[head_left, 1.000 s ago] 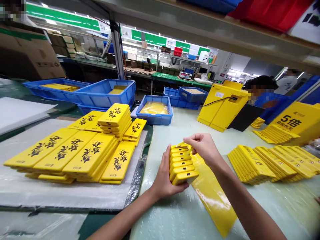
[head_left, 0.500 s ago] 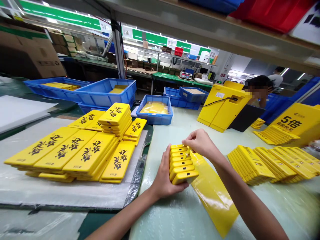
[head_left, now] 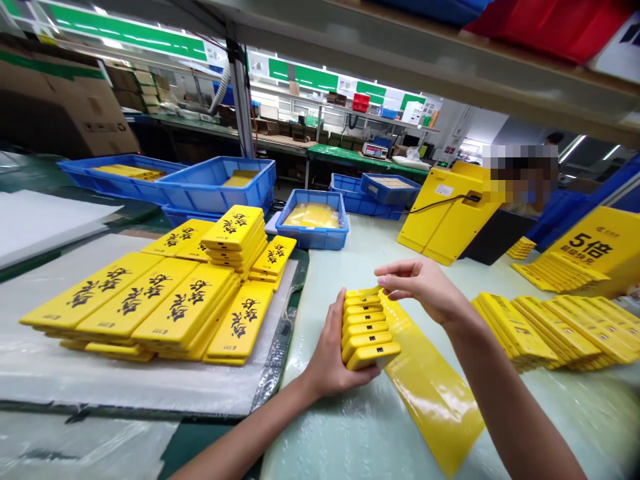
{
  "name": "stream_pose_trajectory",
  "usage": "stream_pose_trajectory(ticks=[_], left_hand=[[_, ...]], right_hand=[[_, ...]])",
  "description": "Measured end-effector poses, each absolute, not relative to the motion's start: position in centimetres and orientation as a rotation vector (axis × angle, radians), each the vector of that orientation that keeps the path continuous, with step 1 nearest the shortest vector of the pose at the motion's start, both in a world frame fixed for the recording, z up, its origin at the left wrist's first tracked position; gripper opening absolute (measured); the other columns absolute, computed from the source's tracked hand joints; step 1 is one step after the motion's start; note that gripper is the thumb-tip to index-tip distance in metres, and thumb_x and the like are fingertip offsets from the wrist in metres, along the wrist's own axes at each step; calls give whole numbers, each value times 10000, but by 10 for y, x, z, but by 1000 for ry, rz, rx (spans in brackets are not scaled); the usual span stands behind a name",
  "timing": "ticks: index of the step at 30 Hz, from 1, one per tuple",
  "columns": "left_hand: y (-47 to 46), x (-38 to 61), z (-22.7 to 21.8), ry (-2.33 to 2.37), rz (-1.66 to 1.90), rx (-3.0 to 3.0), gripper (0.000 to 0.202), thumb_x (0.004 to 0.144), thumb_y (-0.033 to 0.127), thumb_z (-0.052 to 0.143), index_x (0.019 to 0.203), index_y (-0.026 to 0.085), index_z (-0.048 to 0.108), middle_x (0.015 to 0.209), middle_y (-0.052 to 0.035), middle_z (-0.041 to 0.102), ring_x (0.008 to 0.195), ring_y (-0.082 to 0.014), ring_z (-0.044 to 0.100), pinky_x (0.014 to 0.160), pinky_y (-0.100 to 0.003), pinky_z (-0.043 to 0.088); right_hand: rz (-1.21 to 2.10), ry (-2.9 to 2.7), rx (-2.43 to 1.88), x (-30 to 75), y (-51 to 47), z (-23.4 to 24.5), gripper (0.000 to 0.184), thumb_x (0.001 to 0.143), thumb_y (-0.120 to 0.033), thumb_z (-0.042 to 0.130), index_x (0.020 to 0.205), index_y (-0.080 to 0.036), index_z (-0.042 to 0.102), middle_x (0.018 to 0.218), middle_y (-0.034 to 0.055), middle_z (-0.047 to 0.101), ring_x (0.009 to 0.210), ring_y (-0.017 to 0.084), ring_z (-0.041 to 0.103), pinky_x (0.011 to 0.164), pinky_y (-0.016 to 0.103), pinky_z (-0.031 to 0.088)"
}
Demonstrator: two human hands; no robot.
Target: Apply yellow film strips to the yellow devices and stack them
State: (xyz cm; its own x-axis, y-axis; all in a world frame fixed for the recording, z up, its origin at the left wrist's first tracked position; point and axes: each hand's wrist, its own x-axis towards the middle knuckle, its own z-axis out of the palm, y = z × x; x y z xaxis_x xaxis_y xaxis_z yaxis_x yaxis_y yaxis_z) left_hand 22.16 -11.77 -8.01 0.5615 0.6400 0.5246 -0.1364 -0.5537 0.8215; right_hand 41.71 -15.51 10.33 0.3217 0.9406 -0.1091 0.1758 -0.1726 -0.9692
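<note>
A: Head view; left hand (head_left: 333,353) first?
B: Forearm comes in from bottom left, wrist straight; palm presses the left side of the stack of yellow cases (head_left: 367,327); thumb curls under the nearest case; the other fingers are hidden behind the stack, so I cannot tell their spread.
A: Where is the stack?
B: On edge on the pale table (head_left: 345,433), centre of frame, standing on one end of a glossy yellow sheet (head_left: 435,400) that runs toward the bottom right.
A: Right hand (head_left: 425,287)?
B: Arm enters from bottom right and crosses over the sheet; wrist bent, hand hovers above the far end of the stack; thumb and forefinger pinch the far yellow piece (head_left: 364,292), which is tipped slightly off the rest; remaining fingers loosely curled, close together.
A: Surroundings, quick.
B: Flat printed yellow cases (head_left: 165,303) stacked on white foam to the left; blue bins (head_left: 220,183) behind them; fanned rows of yellow cases (head_left: 550,327) on the right; a yellow cabinet (head_left: 450,213) with a black cable farther back; another person sits behind it, well apart from both hands.
</note>
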Motion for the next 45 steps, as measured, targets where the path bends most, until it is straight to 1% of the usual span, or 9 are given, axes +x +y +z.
stream_pose_trajectory(ticks=[6,20,25,28,31,34,36,41,45], left_hand=[[-118,222,-80,421,1076,1923,1442,693,502,936,1733,330,-49,1702,-160,310,1569,-454,353,1282,-703,335],[-118,220,-78,465,1048,1932,1453,683,501,945,1736,302,-36,1688,-174,340,1530,-444,398,1279,-695,332],[-115,221,-76,430,1063,1899,1405,694,498,927,1735,303,4,1698,-171,336,1563,-440,377,1298,-670,309],[-114,221,-75,419,1063,1902,1372,712,509,915,1735,293,26,1679,-178,359,1553,-442,394,1293,-663,316],[-114,220,-74,421,1055,1924,1360,724,534,911,1734,290,33,1681,-187,353,1556,-454,387,1299,-682,283],[-113,219,-75,438,1048,1944,1378,725,550,916,1734,286,15,1673,-194,363,1552,-462,390,1300,-696,268],[-112,219,-76,440,1047,1959,1381,722,552,919,1734,280,20,1691,-199,336,1557,-466,382,1302,-688,274],[-112,220,-76,451,1040,1957,1383,723,568,916,1731,264,20,1686,-212,346,1556,-469,385,1305,-693,264],[-112,221,-74,455,1028,1961,1388,728,573,915,1727,249,7,1668,-222,366,1560,-468,381,1306,-699,252]], right_hand=[[870,-955,-1681,392,-152,88,267,568,-279,852,788,-131,823,772,67,784,732,175,714,582,239,520],[939,-1050,-1747,396,-143,82,110,552,-208,785,589,-147,702,526,-3,630,484,87,506,468,213,378],[1045,-1235,-1830,424,-135,71,446,585,-349,945,541,-197,528,405,-61,465,397,62,387,397,195,248],[1089,-1193,-1729,438,-138,58,428,725,-454,904,640,-177,589,542,2,615,505,107,562,481,191,429],[739,-1150,-1949,448,-155,36,212,936,-333,692,828,-151,707,850,89,777,751,174,734,651,243,547],[363,-1150,-2280,452,-190,4,164,893,-113,636,786,-146,757,884,120,799,863,229,752,759,292,520],[377,-1142,-2395,449,-214,-19,178,819,-40,675,708,-148,761,821,127,795,856,265,749,777,317,492],[363,-1100,-2507,432,-245,-51,150,916,-121,681,933,-134,829,1018,138,813,971,272,750,854,317,484],[292,-1193,-2554,416,-244,-53,125,937,-165,712,992,-112,812,1066,141,767,1042,271,719,892,300,472]])
